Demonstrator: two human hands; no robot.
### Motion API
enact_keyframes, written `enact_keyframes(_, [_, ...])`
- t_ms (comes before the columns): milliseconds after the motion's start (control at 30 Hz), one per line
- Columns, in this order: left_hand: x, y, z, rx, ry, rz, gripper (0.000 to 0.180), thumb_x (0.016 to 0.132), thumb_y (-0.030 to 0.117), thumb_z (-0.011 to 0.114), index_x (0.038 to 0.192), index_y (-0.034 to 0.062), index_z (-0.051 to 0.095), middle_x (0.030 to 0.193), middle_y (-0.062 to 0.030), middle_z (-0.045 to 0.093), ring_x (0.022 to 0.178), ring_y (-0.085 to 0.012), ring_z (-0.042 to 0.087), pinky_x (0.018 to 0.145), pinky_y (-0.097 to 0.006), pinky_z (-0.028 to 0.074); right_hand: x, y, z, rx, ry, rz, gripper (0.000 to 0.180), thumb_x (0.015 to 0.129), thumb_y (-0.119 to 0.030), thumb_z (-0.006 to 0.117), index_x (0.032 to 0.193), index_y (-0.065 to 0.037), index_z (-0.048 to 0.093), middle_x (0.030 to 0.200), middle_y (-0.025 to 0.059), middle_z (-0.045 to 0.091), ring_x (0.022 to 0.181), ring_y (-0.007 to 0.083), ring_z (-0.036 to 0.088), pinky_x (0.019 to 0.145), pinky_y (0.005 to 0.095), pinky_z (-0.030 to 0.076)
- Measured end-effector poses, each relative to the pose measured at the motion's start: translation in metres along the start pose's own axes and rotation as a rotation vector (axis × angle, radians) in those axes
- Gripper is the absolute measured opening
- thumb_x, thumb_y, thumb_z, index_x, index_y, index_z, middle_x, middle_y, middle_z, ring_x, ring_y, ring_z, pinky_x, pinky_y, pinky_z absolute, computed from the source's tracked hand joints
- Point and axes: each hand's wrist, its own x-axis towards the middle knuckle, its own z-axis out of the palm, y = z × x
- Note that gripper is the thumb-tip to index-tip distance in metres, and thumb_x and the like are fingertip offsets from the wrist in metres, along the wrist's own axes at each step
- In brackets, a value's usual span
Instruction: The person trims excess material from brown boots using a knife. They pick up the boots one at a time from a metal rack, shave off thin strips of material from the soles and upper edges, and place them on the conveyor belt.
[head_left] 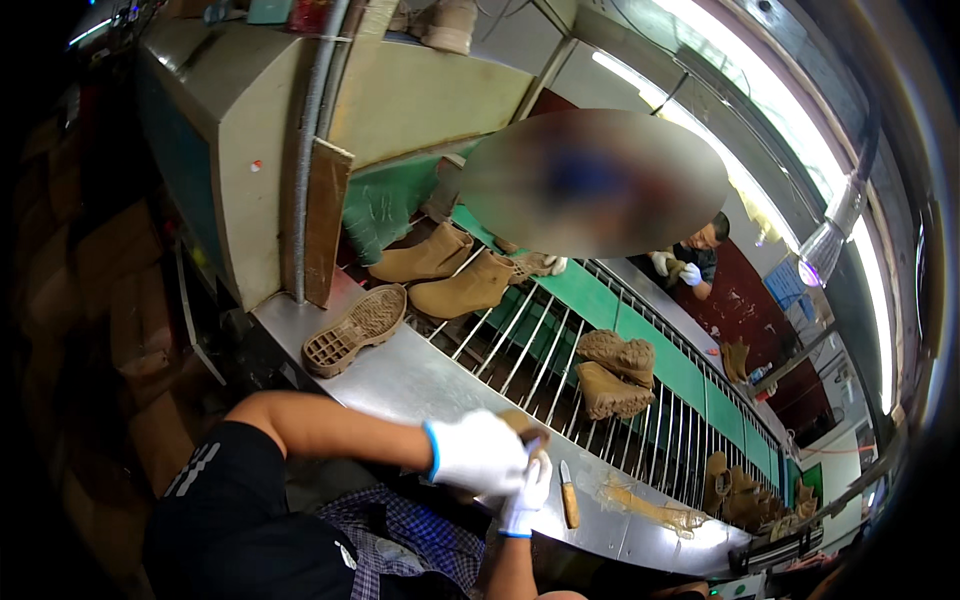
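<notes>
My left hand (480, 452), in a white glove with a blue cuff, is closed and smeared by motion. Against it, my gloved right hand (528, 496) is closed too. Between them is a tan shoe part (516, 420), mostly covered by the gloves, so its full shape is hidden. A knife (569, 497) with a wooden handle lies beside my right hand on the metal ledge (440, 385). Farther left on that ledge, a tan shoe sole (355, 328) rests with its tread partly showing.
Two tan ankle boots (462, 286) stand on the roller conveyor (545, 345). A pair of boots (615, 375) lies farther right, with several more boots (740, 495) beyond. Across the green belt (640, 325), a co-worker (700, 250) in white gloves holds a shoe. A lamp (825, 240) hangs at right.
</notes>
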Motion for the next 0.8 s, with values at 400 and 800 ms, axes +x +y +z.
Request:
enact_keyframes(400, [-0.069, 0.029, 0.110, -0.228, 0.311, 0.202, 0.043, 0.103, 0.053, 0.071, 0.088, 0.0118, 0.067, 0.077, -0.0097, 0.062, 0.053, -0.0333, 0.065, 0.046, -0.044, 0.053, 0.058, -0.044, 0.042, -0.661, -0.576, 0.088, 0.070, 0.106, -0.044, 0.073, 0.156, 0.000, 0.054, 0.146, 0.0206, 0.068, 0.136, 0.0283, 0.064, 0.117, 0.0389, 0.048])
enact_keyframes(800, [-0.110, 0.062, 0.139, -0.336, 0.195, 0.464, 0.035, 0.105, 0.045, 0.069, 0.092, 0.0148, 0.059, 0.069, -0.0068, 0.055, 0.050, -0.0285, 0.064, 0.044, -0.041, 0.052, -0.103, -0.011, -0.026, -0.590, 0.013, -0.028, 0.056, 0.109, -0.024, 0.067, 0.156, 0.002, 0.054, 0.141, 0.0232, 0.065, 0.131, 0.0353, 0.063, 0.117, 0.0460, 0.049])
